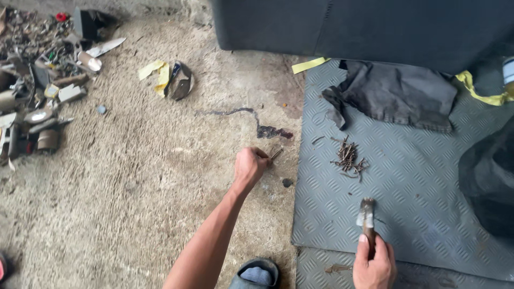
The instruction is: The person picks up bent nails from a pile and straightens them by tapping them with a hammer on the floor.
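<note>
Head view, nail [276, 154] pinched in left hand [249, 166], hammer [367, 218] in right hand [374, 266]

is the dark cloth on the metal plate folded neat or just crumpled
Crumpled. The dark cloth lies in an uneven heap on the metal plate, with wrinkles, ragged edges and one corner trailing out to the left.

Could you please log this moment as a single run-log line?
left hand: pinches nail on concrete floor | right hand: grips hammer | nail pile: on metal plate
</note>
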